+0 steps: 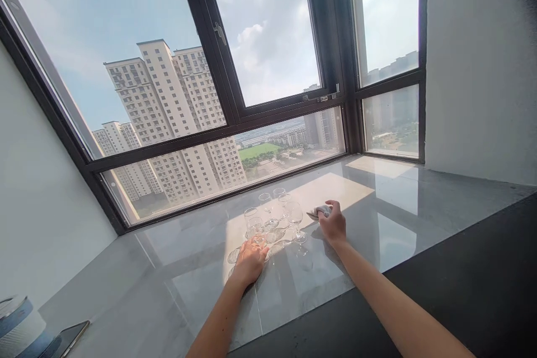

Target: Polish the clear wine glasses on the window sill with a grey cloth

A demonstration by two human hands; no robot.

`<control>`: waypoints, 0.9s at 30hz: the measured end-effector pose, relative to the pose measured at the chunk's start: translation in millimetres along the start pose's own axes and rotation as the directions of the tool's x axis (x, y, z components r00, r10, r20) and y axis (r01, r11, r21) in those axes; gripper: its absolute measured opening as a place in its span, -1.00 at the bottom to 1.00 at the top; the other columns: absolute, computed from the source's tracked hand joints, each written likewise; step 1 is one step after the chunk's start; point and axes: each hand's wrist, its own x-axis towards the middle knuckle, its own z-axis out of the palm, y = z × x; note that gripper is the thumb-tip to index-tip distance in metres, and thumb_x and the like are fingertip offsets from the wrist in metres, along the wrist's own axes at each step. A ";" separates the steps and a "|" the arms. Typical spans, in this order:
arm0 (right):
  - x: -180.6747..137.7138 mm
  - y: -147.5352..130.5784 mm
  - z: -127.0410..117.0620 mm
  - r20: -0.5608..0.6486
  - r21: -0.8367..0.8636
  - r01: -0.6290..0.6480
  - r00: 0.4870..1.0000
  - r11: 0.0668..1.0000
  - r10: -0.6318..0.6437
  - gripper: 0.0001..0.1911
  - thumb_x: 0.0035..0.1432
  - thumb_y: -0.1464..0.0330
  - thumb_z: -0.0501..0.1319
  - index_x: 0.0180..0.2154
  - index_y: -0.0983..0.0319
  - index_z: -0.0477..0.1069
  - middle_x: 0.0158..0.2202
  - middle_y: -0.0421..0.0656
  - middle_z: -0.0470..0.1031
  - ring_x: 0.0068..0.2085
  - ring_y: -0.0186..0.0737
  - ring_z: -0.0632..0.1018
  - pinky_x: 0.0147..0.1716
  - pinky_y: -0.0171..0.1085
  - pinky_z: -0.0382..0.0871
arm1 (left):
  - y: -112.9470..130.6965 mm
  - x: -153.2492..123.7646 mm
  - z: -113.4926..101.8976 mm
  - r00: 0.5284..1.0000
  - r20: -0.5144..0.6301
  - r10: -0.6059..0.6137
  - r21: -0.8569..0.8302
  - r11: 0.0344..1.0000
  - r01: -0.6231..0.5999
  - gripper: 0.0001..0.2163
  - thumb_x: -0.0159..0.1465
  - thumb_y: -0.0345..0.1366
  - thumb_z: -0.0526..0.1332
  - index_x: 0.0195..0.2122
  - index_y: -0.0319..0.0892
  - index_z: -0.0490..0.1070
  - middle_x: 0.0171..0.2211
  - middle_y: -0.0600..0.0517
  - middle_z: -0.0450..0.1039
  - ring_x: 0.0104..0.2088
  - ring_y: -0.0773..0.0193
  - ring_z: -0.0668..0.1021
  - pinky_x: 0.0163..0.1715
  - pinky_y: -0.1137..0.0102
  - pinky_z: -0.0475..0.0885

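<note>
Several clear stemmed glasses stand close together on the glossy grey window sill, among them a wine glass [295, 215] at the right of the group. My left hand [250, 262] is at the near left of the group, its fingers curled about the lower part of a clear glass [255, 227]. Exactly how the fingertips meet that glass is hard to see through the reflections. To the right of the glasses, my right hand [334, 225] grips a bunched whitish-grey cloth [319, 212] just over the sill, apart from the glasses.
Dark-framed windows [289, 114] rise behind the sill [197, 285], with tall buildings outside. A phone [67, 338] and a blue-and-white roll-shaped item [20, 324] lie at the lower left. The sill's front edge drops off to a dark face [453, 268].
</note>
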 end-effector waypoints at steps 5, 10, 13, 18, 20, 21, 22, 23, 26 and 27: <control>-0.3 0.1 0.0 0.026 -0.003 0.001 1.000 1.000 0.000 -0.58 0.07 0.26 0.10 0.00 0.18 0.27 -0.32 -0.12 0.49 -0.32 -0.11 0.50 -0.31 -0.23 0.29 | -50.5 -3.5 -3.1 0.999 -0.032 -0.012 0.052 0.999 0.013 -0.46 0.40 -0.10 -0.11 0.36 -0.14 0.17 0.35 -0.03 0.20 0.40 0.11 0.10 0.37 0.20 -0.04; 0.6 1.4 1.3 0.021 -0.017 0.011 1.000 1.000 -0.011 -0.58 0.07 0.26 0.10 0.00 0.18 0.26 -0.32 -0.12 0.49 -0.32 -0.09 0.50 -0.31 -0.22 0.29 | -123.5 -4.3 -16.8 0.975 -0.074 -0.210 0.036 0.976 0.213 -0.48 0.40 -0.12 -0.11 0.35 -0.14 0.18 0.35 -0.08 0.17 0.36 0.07 0.20 0.30 0.16 0.10; 1.1 3.0 1.8 0.016 -0.026 0.010 1.000 1.000 -0.009 -0.58 0.06 0.26 0.11 0.00 0.18 0.27 -0.29 -0.09 0.51 -0.30 -0.08 0.51 -0.29 -0.21 0.30 | -156.4 -3.5 -22.2 0.928 -0.136 -0.346 0.016 0.936 0.351 -0.50 0.40 -0.10 -0.07 0.31 -0.11 0.23 0.36 -0.07 0.15 0.36 0.07 0.21 0.32 0.14 0.06; 2.2 4.6 2.1 -0.004 -0.033 0.004 1.000 0.999 -0.004 -0.56 0.04 0.25 0.12 -0.01 0.18 0.28 -0.27 -0.06 0.53 -0.29 -0.06 0.52 -0.27 -0.20 0.31 | -178.0 -5.1 -22.6 0.899 -0.237 -0.368 -0.031 0.928 0.371 -0.53 0.35 -0.12 0.06 0.25 -0.11 0.32 0.32 -0.09 0.23 0.33 0.07 0.26 0.28 0.19 0.12; 2.4 4.6 2.0 -0.013 -0.032 0.002 1.000 0.999 -0.003 -0.56 0.03 0.24 0.12 -0.01 0.18 0.29 -0.29 -0.07 0.53 -0.30 -0.06 0.51 -0.28 -0.20 0.30 | -179.6 -8.3 -22.5 0.886 -0.287 -0.365 -0.071 0.930 0.360 -0.57 0.33 -0.14 0.10 0.19 -0.09 0.38 0.29 -0.06 0.29 0.31 0.11 0.29 0.26 0.28 0.15; 2.4 4.4 1.8 -0.014 -0.029 0.003 1.000 1.000 -0.004 -0.56 0.03 0.24 0.13 -0.02 0.18 0.29 -0.30 -0.08 0.52 -0.30 -0.07 0.51 -0.29 -0.20 0.30 | -179.7 -10.0 -22.7 0.880 -0.295 -0.372 -0.094 0.928 0.361 -0.60 0.32 -0.15 0.12 0.15 -0.08 0.42 0.27 -0.04 0.32 0.29 0.13 0.31 0.24 0.33 0.17; 2.4 4.1 1.6 -0.013 -0.027 0.006 1.000 1.000 -0.006 -0.56 0.03 0.24 0.13 -0.02 0.18 0.29 -0.31 -0.08 0.52 -0.30 -0.07 0.50 -0.30 -0.21 0.30 | -179.4 -11.4 -23.1 0.877 -0.293 -0.380 -0.114 0.925 0.362 -0.63 0.31 -0.15 0.13 0.11 -0.07 0.45 0.25 -0.03 0.35 0.28 0.15 0.34 0.21 0.36 0.19; 2.3 3.8 1.3 -0.013 -0.027 0.008 1.000 1.000 -0.009 -0.56 0.02 0.23 0.13 -0.02 0.18 0.29 -0.30 -0.08 0.51 -0.30 -0.07 0.50 -0.30 -0.21 0.30 | -178.7 -12.3 -23.6 0.878 -0.285 -0.386 -0.130 0.923 0.364 -0.65 0.31 -0.16 0.14 0.09 -0.06 0.47 0.23 -0.02 0.39 0.25 0.15 0.36 0.19 0.38 0.21; 2.2 2.9 0.4 -0.010 -0.032 -0.001 1.000 0.999 0.001 -0.56 0.02 0.23 0.13 -0.02 0.18 0.28 -0.29 -0.07 0.50 -0.29 -0.06 0.50 -0.31 -0.21 0.30 | -176.0 -11.7 -24.7 0.882 -0.270 -0.385 -0.131 0.923 0.363 -0.68 0.30 -0.20 0.15 0.05 -0.04 0.51 0.17 0.00 0.45 0.20 0.14 0.42 0.17 0.35 0.23; 2.2 2.7 0.2 -0.007 -0.032 -0.006 1.000 0.999 0.006 -0.56 0.02 0.23 0.12 -0.02 0.18 0.28 -0.29 -0.07 0.50 -0.29 -0.06 0.50 -0.31 -0.21 0.30 | -175.3 -10.6 -24.7 0.884 -0.275 -0.379 -0.125 0.925 0.358 -0.69 0.30 -0.21 0.15 0.04 -0.05 0.52 0.17 0.00 0.45 0.20 0.12 0.42 0.17 0.34 0.23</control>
